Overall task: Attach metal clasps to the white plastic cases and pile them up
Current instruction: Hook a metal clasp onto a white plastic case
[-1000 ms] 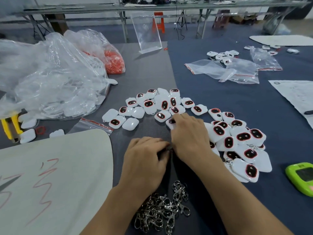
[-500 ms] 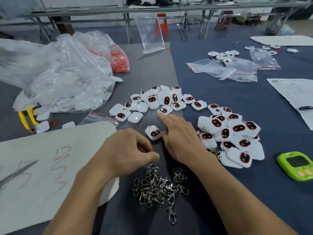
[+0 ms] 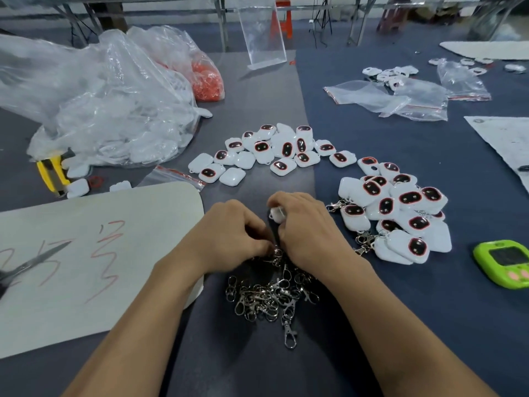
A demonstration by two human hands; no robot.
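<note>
My right hand (image 3: 307,227) grips a white plastic case (image 3: 277,213) just above a heap of metal clasps (image 3: 272,299). My left hand (image 3: 234,233) sits beside it, fingers curled, pinching a clasp (image 3: 276,251) at the top of the heap. Both hands meet over the dark mat. Several white cases with dark red-rimmed windows (image 3: 274,150) lie scattered behind the hands. To the right is a pile of cases with clasps attached (image 3: 398,207).
A white sheet with red marks (image 3: 86,253) and scissors (image 3: 31,262) lie at left. Large clear bags of white parts (image 3: 108,110) and an orange-filled bag (image 3: 206,78) sit at back left. A green device (image 3: 503,263) lies at right, small zip bags (image 3: 400,98) behind.
My right hand picked up the single case that lay in front of it and drew it toward the clasps. My left hand moved right to meet it, taking a clasp.
</note>
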